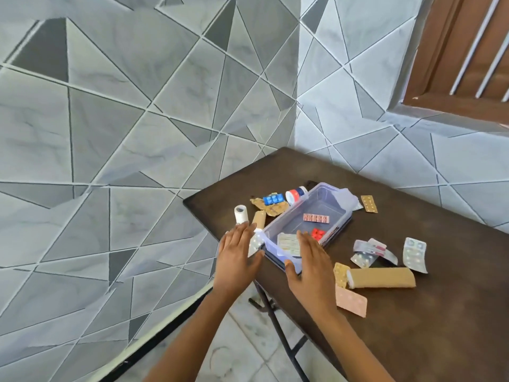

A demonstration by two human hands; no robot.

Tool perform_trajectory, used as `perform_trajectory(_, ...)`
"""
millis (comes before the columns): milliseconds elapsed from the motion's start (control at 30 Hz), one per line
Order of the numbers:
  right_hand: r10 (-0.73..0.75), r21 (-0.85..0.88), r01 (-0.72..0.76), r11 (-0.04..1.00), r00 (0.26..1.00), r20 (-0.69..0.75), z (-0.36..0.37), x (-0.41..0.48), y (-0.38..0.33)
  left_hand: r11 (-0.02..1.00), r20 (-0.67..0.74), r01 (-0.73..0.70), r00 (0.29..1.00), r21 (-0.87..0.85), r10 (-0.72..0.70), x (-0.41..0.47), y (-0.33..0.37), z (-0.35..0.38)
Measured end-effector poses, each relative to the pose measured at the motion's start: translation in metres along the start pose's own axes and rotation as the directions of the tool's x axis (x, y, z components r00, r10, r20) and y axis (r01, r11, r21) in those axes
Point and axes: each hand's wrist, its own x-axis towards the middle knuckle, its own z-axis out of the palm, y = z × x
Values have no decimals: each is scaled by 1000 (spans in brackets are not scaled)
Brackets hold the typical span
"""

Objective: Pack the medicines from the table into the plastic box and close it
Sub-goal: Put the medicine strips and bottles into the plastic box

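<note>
While both hands flank plastic box (311, 213) near edge | left hand (237, 252) splayed | right hand (308, 260) splayed

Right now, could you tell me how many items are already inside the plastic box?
3: a pink blister strip mid-box, a red blister pack and a pale card at the near end; the right hand may hide more.
</note>
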Motion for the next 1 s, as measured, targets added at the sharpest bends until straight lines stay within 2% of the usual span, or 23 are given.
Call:
perform_trajectory(133, 65, -18, -65, 998, 998, 11, 14, 31, -3, 999, 68, 37, 997, 10, -37, 38, -24, 9)
perform_trajectory(333, 139, -32, -139, 990, 990, -1, 41, 76, -10, 998, 162, -45, 986, 50, 36, 112, -51, 32)
perform_trajectory(467, 149, -4, -149, 989, 986, 72, 69, 113, -32, 992, 242, -68, 969, 109, 39, 155, -87, 40)
perform_trajectory(567, 180, -83, -169, 982, 971, 159, 99, 153, -46, 990, 371, -99, 927, 100, 55, 187, -115, 42)
perform_trajectory(667, 346, -154, -318, 935, 913, 217, 126, 189, -50, 986, 488, -146, 868, 80, 89, 205, -127, 47)
perform_trajectory(767, 537, -232, -489, 841, 804, 254, 144, 216, -49, 979, 554, -201, 819, 31, 151, 217, -138, 55)
perform_trajectory(833, 586, -275, -521, 808, 760, 282, 153, 225, -48, 976, 560, -216, 808, -11, 185, 222, -144, 58)
perform_trajectory(1000, 616, -267, -559, 785, 752, 237, 164, 235, -47, 982, 501, -156, 845, -104, 187, 228, -155, 57)
